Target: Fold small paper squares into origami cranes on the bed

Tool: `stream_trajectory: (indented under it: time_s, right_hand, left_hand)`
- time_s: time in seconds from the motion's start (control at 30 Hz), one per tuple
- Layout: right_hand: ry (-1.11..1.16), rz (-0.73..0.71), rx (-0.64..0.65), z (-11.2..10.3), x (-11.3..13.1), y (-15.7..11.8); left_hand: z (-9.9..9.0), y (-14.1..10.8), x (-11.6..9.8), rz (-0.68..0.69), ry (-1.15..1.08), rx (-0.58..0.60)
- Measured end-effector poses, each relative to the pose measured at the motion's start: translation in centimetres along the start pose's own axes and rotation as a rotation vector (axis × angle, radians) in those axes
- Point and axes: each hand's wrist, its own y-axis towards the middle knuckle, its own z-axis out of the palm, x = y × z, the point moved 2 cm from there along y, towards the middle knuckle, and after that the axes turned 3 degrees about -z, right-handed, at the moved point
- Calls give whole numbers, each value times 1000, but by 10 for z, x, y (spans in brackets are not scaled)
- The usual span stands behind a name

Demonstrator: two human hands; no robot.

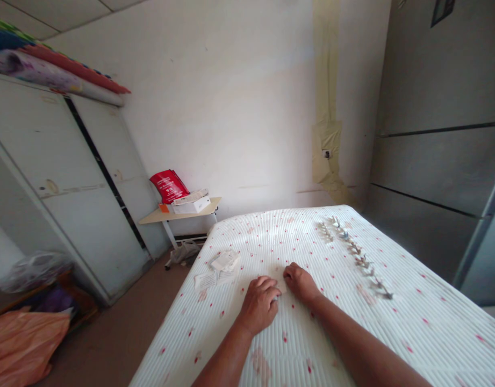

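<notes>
Both of my hands rest near the middle of the bed cover, with a small pale piece of paper (282, 286) between them. My left hand (260, 303) has its fingers curled down on the paper's left side. On the other side, my right hand (301, 282) is closed, its fingertips pinching the paper's edge; part of the sheet is hidden under the fingers. To the left lies a loose pile of printed paper pieces (225, 260). Over on the right, several small folded paper figures (358, 255) stand in a slanting row, with a shorter row (325, 231) beside its far end.
The white ribbed bed cover (287, 344) with red dots spans the front. Beyond its left far corner stands a small table (158, 216) holding a red bag (169, 185) and a white box (194, 204). Cabinets (70, 177) line the left; a grey wardrobe (428, 172) stands right.
</notes>
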Motion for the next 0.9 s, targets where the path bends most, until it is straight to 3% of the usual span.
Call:
stream_trajectory:
  time_s: [0.3,0.57,0.77,0.9]
  right_hand:
    - [-20,-63,46,-1,3,-7]
    - [-90,-35,37,1,3,-4]
    - [-7,-196,112,-7,2,-9]
    - [5,-217,154,-10,4,-10]
  left_hand:
    - [4,-1,4,2,5,-4]
    - [6,-2,6,-6,-3,-15]
    - [5,-1,6,-32,-53,-10]
    - [3,-1,6,-48,-74,4]
